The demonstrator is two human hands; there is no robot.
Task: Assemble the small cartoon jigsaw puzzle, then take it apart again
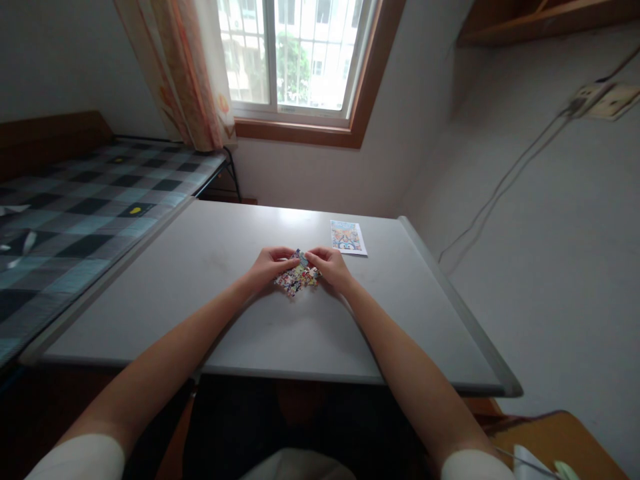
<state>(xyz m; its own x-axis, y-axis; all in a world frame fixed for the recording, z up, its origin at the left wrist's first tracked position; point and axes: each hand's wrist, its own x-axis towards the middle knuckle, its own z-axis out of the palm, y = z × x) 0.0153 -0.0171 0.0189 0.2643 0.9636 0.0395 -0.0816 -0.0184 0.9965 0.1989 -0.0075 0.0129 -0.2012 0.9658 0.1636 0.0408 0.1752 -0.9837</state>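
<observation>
A small heap of colourful jigsaw puzzle pieces (295, 283) lies on the grey table (300, 347), between my hands. My left hand (271, 265) is closed at the left of the heap, its thumb and fingers pinching jigsaw pieces at the upper edge. From the other side my right hand (327, 265) pinches at the same bluish pieces, thumb and forefinger together. Both hands are almost meeting above the pile. Single pieces are too small to tell apart, and my fingers partly cover them.
A printed picture card (349, 238) lies beyond my right hand. To the left stands a bed with a checked mattress (120, 183). Cables (500, 183) hang along the right wall, and a wooden stool (565, 437) with white items is at the lower right.
</observation>
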